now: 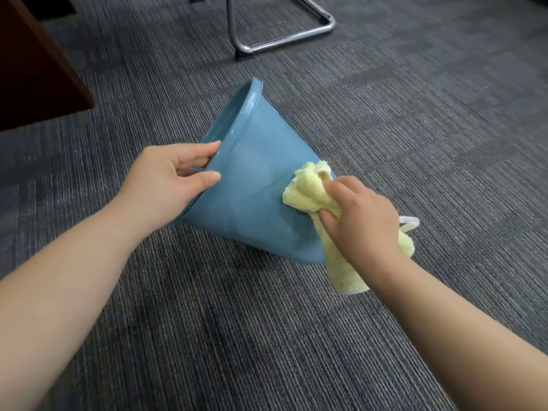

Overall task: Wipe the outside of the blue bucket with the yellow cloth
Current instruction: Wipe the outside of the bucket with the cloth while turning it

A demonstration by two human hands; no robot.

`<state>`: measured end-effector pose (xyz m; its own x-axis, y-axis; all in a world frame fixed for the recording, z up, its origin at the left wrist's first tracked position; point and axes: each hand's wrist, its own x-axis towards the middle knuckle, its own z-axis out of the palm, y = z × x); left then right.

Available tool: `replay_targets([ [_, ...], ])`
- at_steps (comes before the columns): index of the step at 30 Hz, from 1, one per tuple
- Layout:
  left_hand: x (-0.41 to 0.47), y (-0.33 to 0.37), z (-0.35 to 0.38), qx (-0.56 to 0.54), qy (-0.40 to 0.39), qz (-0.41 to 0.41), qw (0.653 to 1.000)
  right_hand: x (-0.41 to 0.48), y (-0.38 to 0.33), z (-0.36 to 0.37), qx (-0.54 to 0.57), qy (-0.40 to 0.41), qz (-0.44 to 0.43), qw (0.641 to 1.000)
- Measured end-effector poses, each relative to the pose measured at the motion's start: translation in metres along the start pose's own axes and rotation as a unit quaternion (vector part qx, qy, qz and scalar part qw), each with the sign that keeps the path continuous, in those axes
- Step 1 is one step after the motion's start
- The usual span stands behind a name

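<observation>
The blue bucket lies tipped on its side on the carpet, its mouth facing left and its base to the lower right. My left hand grips the rim, fingers curled inside and thumb on the outer wall. My right hand holds the bunched yellow cloth and presses it against the bucket's outer wall near the base. A loose end of the cloth hangs below my right wrist, and a white loop sticks out on the right. The bucket's inside is hidden.
Grey striped carpet covers the floor all around. A chrome chair leg frame stands at the back, above the bucket. A dark brown wooden furniture panel fills the upper left corner.
</observation>
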<state>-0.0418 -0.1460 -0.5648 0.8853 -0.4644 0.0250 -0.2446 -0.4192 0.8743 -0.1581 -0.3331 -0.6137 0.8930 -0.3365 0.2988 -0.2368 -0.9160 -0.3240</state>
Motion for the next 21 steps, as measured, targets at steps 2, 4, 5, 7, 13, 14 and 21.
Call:
replay_targets([
  [2,0.001,-0.001,-0.001,0.002,0.004,-0.001,1.0,-0.005,-0.008,0.001,0.014,-0.011,-0.023,1.0],
  [4,0.001,-0.001,-0.001,0.002,0.008,-0.002,1.0,-0.011,-0.017,0.002,0.02,-0.026,-0.061,0.998],
  [5,0.001,-0.001,-0.001,0.002,0.009,-0.003,1.0,-0.013,-0.019,0.002,0.017,-0.032,-0.076,0.996],
  [7,0.001,-0.001,-0.002,0.004,0.009,-0.005,1.0,-0.012,-0.016,0.001,0.015,-0.035,-0.083,0.996],
  [13,0.0,-0.003,-0.004,0.008,0.019,-0.011,1.0,-0.005,0.024,0.005,-0.03,-0.028,0.051,0.998],
  [14,0.0,-0.003,-0.004,0.009,0.018,-0.009,1.0,-0.007,0.025,0.006,-0.03,-0.027,0.055,0.998],
  [21,0.003,-0.004,0.001,0.007,0.025,-0.003,1.0,-0.022,0.004,0.006,0.029,-0.046,-0.05,0.997],
])
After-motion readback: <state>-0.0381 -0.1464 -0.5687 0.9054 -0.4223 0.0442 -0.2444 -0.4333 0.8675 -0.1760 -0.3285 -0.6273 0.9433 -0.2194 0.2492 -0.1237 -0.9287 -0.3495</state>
